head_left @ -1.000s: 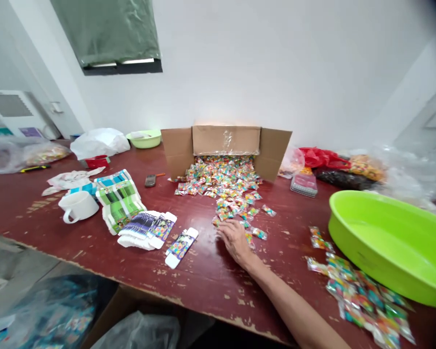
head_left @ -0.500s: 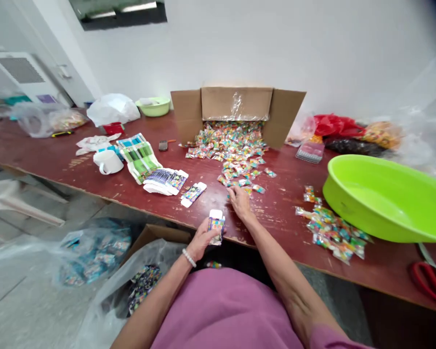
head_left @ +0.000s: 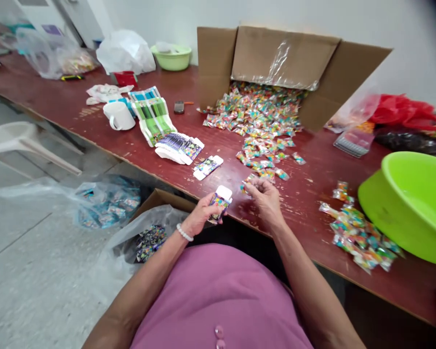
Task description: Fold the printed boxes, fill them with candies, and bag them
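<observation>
- Scuffed red bench (head_left: 305,203) spans ten o'clock to four; white wall (head_left: 210,14) at twelve, pale floor (head_left: 29,271) at eight.
- My left hand (head_left: 199,213) grips a small printed box (head_left: 220,205) at six, by the near edge.
- My right hand (head_left: 267,201) pinches a candy packet (head_left: 243,188) at four.
- Bare bench at three, before the green basin (head_left: 378,203).

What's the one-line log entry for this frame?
left hand: holds small printed carton | right hand: wrapped candy at fingertips | cardboard box: open, candy pile at its mouth

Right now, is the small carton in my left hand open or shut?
Open: on the carton, the white end flap sticks up, untucked.
</observation>
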### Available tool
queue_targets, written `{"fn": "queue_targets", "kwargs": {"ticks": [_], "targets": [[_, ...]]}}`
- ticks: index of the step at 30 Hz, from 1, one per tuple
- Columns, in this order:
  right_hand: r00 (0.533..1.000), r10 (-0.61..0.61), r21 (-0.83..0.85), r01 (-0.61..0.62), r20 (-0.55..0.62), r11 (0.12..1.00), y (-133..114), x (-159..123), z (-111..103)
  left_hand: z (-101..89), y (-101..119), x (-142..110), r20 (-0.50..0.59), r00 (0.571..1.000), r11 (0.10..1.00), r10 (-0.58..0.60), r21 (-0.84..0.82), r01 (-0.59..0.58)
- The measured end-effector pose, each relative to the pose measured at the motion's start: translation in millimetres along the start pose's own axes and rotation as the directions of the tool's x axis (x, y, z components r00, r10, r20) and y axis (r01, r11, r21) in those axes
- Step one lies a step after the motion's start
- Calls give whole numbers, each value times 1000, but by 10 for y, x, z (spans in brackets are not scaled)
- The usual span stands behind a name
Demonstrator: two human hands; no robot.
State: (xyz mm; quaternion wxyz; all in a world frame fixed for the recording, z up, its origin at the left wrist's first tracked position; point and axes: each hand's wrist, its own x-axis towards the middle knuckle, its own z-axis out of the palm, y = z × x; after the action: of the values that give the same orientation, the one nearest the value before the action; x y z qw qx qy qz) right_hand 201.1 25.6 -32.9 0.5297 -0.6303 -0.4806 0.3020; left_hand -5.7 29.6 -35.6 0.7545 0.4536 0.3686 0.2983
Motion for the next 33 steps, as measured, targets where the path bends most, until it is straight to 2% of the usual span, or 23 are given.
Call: {"fn": "queue_targets", "kwargs": {"ticks": [4, 6, 8, 11, 13, 15, 17, 19, 21, 23, 26, 29, 31, 33], "targets": [[999, -6, 218, -4, 46, 976, -301, -129, 229, -67, 310, -104, 21, 999, 989, 35, 141, -38], [996, -41, 195, 26, 77, 980, -392, -152, 326, -60, 414, -179, 61, 997, 973, 40, 223, -53], [992, -78, 140, 63, 104, 988, -436, -167, 367, -39, 448, -250, 101, 994, 975, 31, 216, -52], [961, -208, 55, 201, 182, 978, -463, -201, 343, -3, 408, -311, 170, 985, 993, 35, 103, -53], [930, -283, 16, 287, 235, 958, -473, -226, 315, 18, 376, -322, 179, 982, 997, 67, 37, -75], [938, -260, 13, 265, 230, 964, -475, -239, 300, 36, 371, -325, 163, 984, 996, 79, 31, -85], [965, -179, 42, 174, 190, 984, -475, -236, 294, 50, 393, -332, 140, 988, 995, 67, 68, -77], [973, -147, 53, 140, 180, 989, -490, -226, 282, 59, 426, -344, 113, 992, 992, 56, 108, -68], [950, -213, 17, 215, 230, 977, -534, -222, 254, 64, 454, -356, 80, 995, 988, 62, 134, -73], [905, -294, -17, 314, 306, 949, -598, -226, 218, 64, 474, -362, 47, 995, 985, 85, 150, -91], [865, -319, -1, 346, 388, 938, -687, -236, 170, 59, 494, -355, 28, 991, 975, 133, 178, -136], [878, -313, -15, 342, 362, 940, -741, -230, 126, 49, 510, -337, 39, 988, 951, 151, 269, -155], [876, -357, -82, 402, 323, 912, -770, -227, 99, 44, 509, -326, 36, 987, 926, 154, 345, -157], [853, -413, -147, 475, 320, 867, -801, -238, 91, 42, 494, -316, 29, 986, 898, 166, 408, -163]]}}
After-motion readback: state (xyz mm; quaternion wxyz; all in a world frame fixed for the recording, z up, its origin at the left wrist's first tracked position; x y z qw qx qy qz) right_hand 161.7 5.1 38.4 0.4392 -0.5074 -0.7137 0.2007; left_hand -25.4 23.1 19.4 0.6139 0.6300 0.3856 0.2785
